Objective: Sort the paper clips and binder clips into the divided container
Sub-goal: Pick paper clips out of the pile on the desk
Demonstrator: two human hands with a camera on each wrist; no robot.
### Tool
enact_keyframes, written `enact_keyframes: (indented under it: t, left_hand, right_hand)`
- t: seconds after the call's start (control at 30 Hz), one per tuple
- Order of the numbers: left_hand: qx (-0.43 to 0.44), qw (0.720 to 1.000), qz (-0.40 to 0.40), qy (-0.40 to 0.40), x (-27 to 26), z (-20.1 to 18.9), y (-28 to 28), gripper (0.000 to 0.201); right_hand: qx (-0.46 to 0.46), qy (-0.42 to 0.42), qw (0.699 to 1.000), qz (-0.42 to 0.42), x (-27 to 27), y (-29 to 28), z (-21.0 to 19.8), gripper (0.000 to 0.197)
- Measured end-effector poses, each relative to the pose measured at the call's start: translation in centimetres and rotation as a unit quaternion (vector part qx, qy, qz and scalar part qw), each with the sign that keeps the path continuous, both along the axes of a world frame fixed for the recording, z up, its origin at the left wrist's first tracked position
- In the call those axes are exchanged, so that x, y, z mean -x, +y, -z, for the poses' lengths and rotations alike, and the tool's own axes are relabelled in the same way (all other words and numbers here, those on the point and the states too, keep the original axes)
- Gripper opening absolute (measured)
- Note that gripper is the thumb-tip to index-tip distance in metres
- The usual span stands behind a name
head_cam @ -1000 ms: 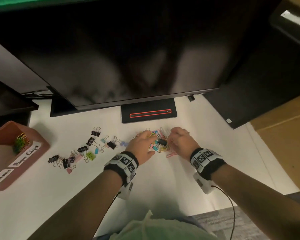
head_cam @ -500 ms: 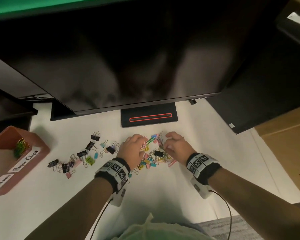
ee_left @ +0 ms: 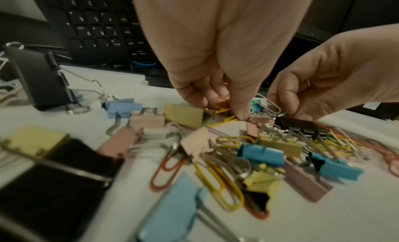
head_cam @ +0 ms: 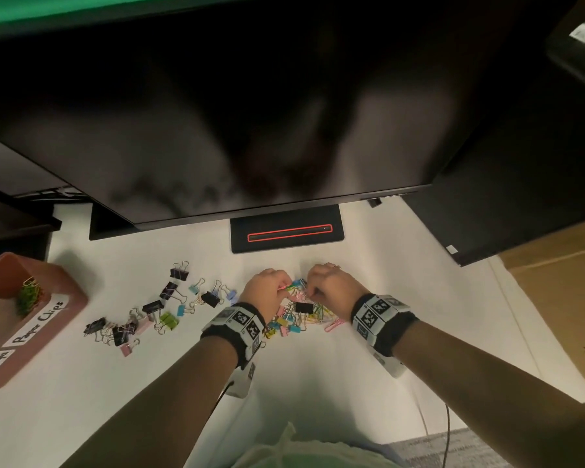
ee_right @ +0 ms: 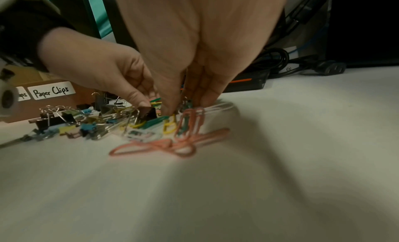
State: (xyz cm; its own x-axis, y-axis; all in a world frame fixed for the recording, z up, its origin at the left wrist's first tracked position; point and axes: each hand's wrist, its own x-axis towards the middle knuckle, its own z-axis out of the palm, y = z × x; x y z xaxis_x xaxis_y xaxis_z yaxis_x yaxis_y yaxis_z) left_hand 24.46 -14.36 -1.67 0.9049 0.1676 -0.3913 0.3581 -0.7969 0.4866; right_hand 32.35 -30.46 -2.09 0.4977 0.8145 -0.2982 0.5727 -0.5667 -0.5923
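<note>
A mixed pile of coloured paper clips and binder clips (head_cam: pixel 296 320) lies on the white desk in front of me. My left hand (head_cam: pixel 279 288) pinches a few coloured paper clips (ee_left: pixel 224 111) at the pile's far edge. Close beside it, my right hand (head_cam: pixel 313 292) has its fingertips down in the pile, pinching paper clips (ee_right: pixel 191 121) next to a black binder clip (head_cam: pixel 303 307). The pink divided container (head_cam: pixel 66 300) stands at the far left, with paper clips (head_cam: pixel 29 293) in the compartment labelled "Paper Clips". The clips under my palms are hidden.
Black and pastel binder clips (head_cam: pixel 156 307) lie scattered between the pile and the container. A large monitor (head_cam: pixel 250 130) overhangs the desk, its stand base (head_cam: pixel 286 233) just beyond my hands. A keyboard (ee_left: pixel 97 23) sits behind. A brown box (head_cam: pixel 561 298) is at the right.
Both hands have drawn closer together at the far edge of the pile, and the left hand now holds coloured paper clips in its fingertips. My head has shifted slightly.
</note>
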Motion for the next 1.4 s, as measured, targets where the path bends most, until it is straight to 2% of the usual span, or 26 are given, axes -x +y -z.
enact_keyframes:
  t: [0.17, 0.27, 0.37, 0.53, 0.8, 0.97, 1.1, 1.2, 1.3, 1.4]
  left_hand:
    - [-0.001, 1.0, -0.013, 0.003, 0.1, 0.0, 0.0, 0.019]
    - [0.027, 0.998, -0.053, -0.019, 0.4, -0.4, 0.3, 0.019]
    - [0.059, 0.992, -0.096, -0.048, 0.8, -1.1, 0.9, 0.018]
    - [0.086, 0.987, -0.127, -0.05, 1.7, -2.5, 2.3, 0.018]
    - [0.131, 0.966, -0.195, -0.109, 5.5, -5.6, 6.9, 0.015]
    - [0.141, 0.936, -0.282, -0.155, 9.5, -7.4, 12.9, 0.015]
    - [0.078, 0.926, -0.325, -0.177, 13.5, -9.5, 19.7, 0.011]
    - [0.094, 0.887, -0.416, -0.177, 16.8, -10.7, 25.9, 0.01]
    - [0.046, 0.872, -0.459, -0.163, 18.6, -11.4, 30.5, 0.01]
    - [0.096, 0.834, -0.522, -0.149, 19.5, -11.3, 33.0, 0.004]
  right_hand:
    - [0.014, 0.013, 0.999, 0.039, 0.6, 0.0, -0.2, 0.008]
    - [0.042, 0.034, 0.997, 0.061, 0.5, 0.3, -0.5, 0.015]
    - [0.07, 0.041, 0.995, 0.058, 0.2, 0.6, -0.7, 0.019]
    - [0.098, 0.031, 0.993, 0.051, 0.6, 0.7, -0.9, 0.018]
    - [0.035, -0.004, 0.998, 0.051, 1.9, 3.0, -3.9, 0.019]
    - [-0.041, -0.039, 0.998, 0.012, 3.7, 10.4, -7.9, 0.016]
    - [-0.115, -0.047, 0.992, -0.029, 6.2, 19.5, -10.8, 0.01]
    - [-0.153, -0.038, 0.986, -0.05, 9.3, 27.9, -12.1, 0.01]
    - [-0.153, -0.024, 0.986, -0.053, 12.2, 35.4, -12.2, 0.011]
    - [-0.125, 0.018, 0.991, -0.045, 14.6, 41.3, -11.4, 0.013]
